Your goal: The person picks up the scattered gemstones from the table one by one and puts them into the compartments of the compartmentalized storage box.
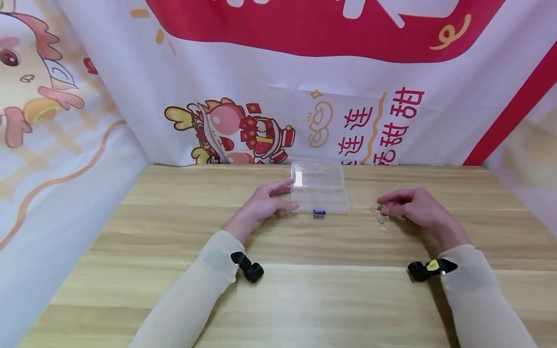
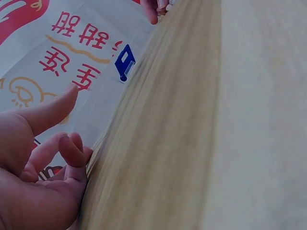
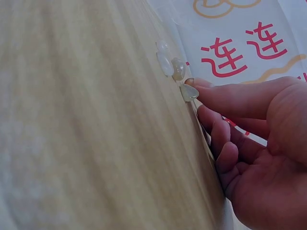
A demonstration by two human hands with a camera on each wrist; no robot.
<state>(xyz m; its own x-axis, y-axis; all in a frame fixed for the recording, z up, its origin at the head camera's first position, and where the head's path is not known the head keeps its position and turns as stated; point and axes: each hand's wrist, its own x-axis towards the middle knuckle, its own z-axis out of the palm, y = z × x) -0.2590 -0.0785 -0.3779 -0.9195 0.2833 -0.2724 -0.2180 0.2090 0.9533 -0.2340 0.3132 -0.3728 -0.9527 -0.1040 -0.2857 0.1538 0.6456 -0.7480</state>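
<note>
A clear plastic compartment box (image 1: pixel 324 197) with its lid (image 1: pixel 322 175) raised stands near the back of the table; a blue latch (image 1: pixel 319 211) sits at its front. My left hand (image 1: pixel 269 200) holds the box by its left side, thumb near the front corner. In the left wrist view, the other fingers curl low by the table. Right of the box, my right hand (image 1: pixel 413 208) pinches a small brown piece (image 3: pixel 190 82) between thumb and finger, its far side hidden. Several small translucent pieces (image 3: pixel 165 63) lie beside those fingertips, one pale and wedge-like (image 3: pixel 189 92).
The wooden table (image 1: pixel 326 299) ends at a printed cloth (image 1: pixel 261 67) hanging right behind the box. Another cloth (image 1: pixel 65 193) hangs along the left side. Each wrist wears a black camera strap (image 1: pixel 248 267).
</note>
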